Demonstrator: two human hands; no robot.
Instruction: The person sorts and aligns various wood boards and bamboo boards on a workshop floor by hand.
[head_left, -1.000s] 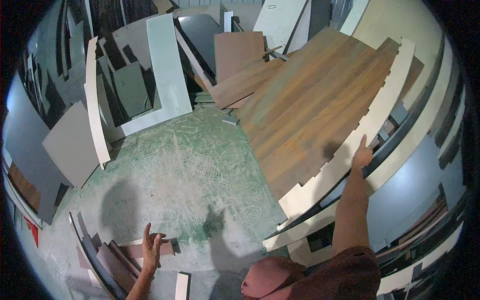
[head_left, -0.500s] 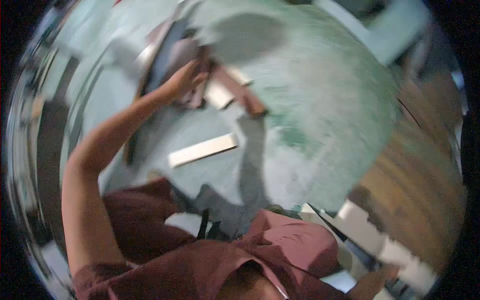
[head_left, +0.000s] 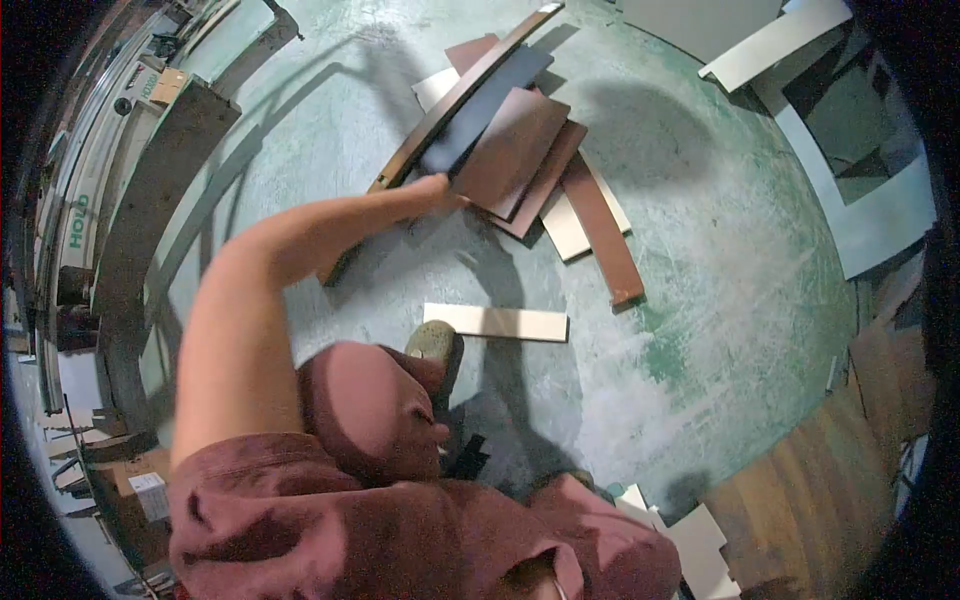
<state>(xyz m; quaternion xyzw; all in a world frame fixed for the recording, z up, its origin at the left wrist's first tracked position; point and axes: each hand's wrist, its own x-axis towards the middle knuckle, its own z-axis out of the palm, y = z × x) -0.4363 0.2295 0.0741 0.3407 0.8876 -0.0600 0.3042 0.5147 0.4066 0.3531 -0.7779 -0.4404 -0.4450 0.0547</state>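
Note:
My left hand is at the near left corner of a brown flat panel. Its fingers are closed at the panel's edge, partly hidden. The panel lies tilted over other boards, with a second brown board showing under its right side. A long narrow board stands on edge beside it, with a dark bluish surface between the two. To the right, a reddish-brown strip rests across a cream board. My right hand is out of sight.
A cream strip lies on the floor by my shoe. Long stacked boards and cartons line the left. White panels lie at upper right, and wood-grain sheets with white pieces at lower right.
The view has swung left, so the board pile appears farther right. My left hand has moved to the brown panel's near corner. My right hand, earlier at lower right near white pieces, has left view.

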